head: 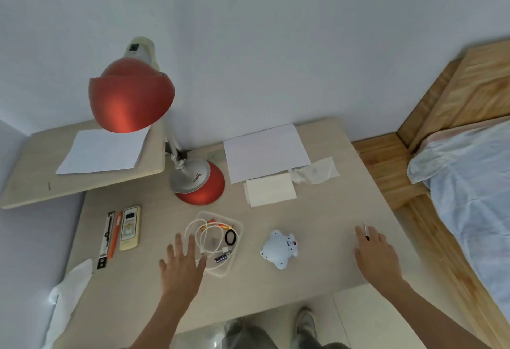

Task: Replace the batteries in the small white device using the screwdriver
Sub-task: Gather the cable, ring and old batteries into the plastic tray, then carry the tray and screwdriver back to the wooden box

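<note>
The small white device point(278, 250), rounded and animal-shaped, lies on the beige desk point(317, 210) between my hands. My left hand point(180, 265) hovers open with spread fingers at the left edge of a clear plastic tray point(236, 223). The tray holds a white cable, a black ring, small orange pieces and a dark battery point(220, 259). My right hand point(376, 254) lies flat to the right of the device, fingers stretched over a thin screwdriver point(365, 228). Only the screwdriver's shaft shows, past my fingertips, and the fingers are not curled around it.
A red desk lamp point(201, 183) stands behind the tray. A remote control point(129, 228), an orange pen and a black packaged tool lie at the left. White paper point(265, 152), a folded sheet and a tissue point(314, 170) sit at the back. A bed point(469, 183) borders the right.
</note>
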Demonstrator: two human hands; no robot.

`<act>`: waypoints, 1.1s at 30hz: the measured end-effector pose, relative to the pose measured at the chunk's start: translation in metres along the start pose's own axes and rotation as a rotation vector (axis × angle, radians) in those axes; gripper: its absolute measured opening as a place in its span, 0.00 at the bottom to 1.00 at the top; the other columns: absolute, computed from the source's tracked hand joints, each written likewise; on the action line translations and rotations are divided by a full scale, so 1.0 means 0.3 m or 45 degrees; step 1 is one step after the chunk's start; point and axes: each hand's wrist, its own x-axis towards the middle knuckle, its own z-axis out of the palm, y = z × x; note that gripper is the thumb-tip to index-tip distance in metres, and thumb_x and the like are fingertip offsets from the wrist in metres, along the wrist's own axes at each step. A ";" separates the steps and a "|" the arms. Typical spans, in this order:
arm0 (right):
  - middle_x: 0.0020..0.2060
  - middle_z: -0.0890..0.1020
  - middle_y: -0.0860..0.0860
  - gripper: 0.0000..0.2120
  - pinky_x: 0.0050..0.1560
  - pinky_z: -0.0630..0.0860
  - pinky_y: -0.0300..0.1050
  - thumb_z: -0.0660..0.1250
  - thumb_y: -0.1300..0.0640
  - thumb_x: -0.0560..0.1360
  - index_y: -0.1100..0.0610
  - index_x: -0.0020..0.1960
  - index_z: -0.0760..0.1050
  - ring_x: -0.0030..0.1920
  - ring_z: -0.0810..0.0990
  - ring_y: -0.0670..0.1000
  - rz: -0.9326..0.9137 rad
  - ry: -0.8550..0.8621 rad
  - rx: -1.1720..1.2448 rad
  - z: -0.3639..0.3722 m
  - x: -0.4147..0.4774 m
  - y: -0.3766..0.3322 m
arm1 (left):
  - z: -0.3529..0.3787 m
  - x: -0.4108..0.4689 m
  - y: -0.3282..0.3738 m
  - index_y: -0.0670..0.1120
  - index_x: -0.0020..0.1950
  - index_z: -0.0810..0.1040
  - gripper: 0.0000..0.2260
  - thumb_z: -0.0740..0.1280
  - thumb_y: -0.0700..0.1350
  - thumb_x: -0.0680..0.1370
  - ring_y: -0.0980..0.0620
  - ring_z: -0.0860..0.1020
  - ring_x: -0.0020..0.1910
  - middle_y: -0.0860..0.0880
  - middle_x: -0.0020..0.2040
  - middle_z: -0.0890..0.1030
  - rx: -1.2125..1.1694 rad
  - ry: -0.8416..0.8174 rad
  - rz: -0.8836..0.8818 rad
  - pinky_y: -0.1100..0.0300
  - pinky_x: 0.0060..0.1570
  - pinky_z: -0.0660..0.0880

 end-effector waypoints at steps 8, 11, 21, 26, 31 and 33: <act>0.59 0.73 0.52 0.21 0.45 0.83 0.49 0.61 0.51 0.84 0.50 0.76 0.66 0.58 0.77 0.54 -0.042 -0.095 0.120 -0.002 0.098 -0.013 | 0.074 0.027 -0.031 0.51 0.80 0.65 0.28 0.68 0.54 0.82 0.39 0.79 0.64 0.46 0.74 0.66 -0.587 0.010 -0.031 0.42 0.62 0.80; 0.56 0.72 0.53 0.17 0.44 0.83 0.49 0.61 0.56 0.83 0.52 0.71 0.69 0.54 0.77 0.54 -0.037 -0.101 0.122 0.004 0.126 -0.014 | 0.070 0.034 -0.034 0.51 0.77 0.70 0.25 0.71 0.49 0.80 0.40 0.79 0.62 0.46 0.70 0.70 -0.658 0.029 -0.039 0.42 0.62 0.80; 0.56 0.70 0.53 0.23 0.43 0.82 0.50 0.68 0.58 0.78 0.52 0.72 0.69 0.54 0.76 0.55 -0.036 -0.126 0.264 0.039 0.123 0.011 | 0.109 0.056 -0.050 0.53 0.73 0.77 0.22 0.68 0.39 0.80 0.43 0.77 0.61 0.45 0.63 0.77 -0.966 0.073 -0.127 0.47 0.61 0.77; 0.55 0.69 0.52 0.29 0.41 0.78 0.46 0.70 0.57 0.77 0.50 0.76 0.66 0.53 0.75 0.54 -0.001 -0.165 0.314 0.058 0.073 0.009 | 0.106 0.058 -0.032 0.54 0.74 0.77 0.27 0.69 0.35 0.77 0.43 0.75 0.62 0.46 0.62 0.75 -1.178 0.060 -0.261 0.48 0.62 0.76; 0.53 0.68 0.52 0.29 0.45 0.82 0.50 0.69 0.62 0.76 0.52 0.76 0.69 0.49 0.76 0.55 0.003 -0.153 0.336 0.076 0.056 0.002 | 0.098 0.050 0.002 0.53 0.75 0.77 0.33 0.75 0.33 0.72 0.48 0.74 0.60 0.46 0.62 0.75 -1.188 0.121 -0.317 0.46 0.63 0.78; 0.53 0.68 0.52 0.28 0.46 0.82 0.52 0.68 0.62 0.77 0.52 0.75 0.69 0.48 0.76 0.55 0.026 -0.152 0.367 0.079 0.065 0.003 | 0.095 0.043 0.018 0.52 0.73 0.78 0.33 0.76 0.33 0.70 0.48 0.75 0.59 0.46 0.61 0.76 -1.208 0.141 -0.355 0.46 0.62 0.79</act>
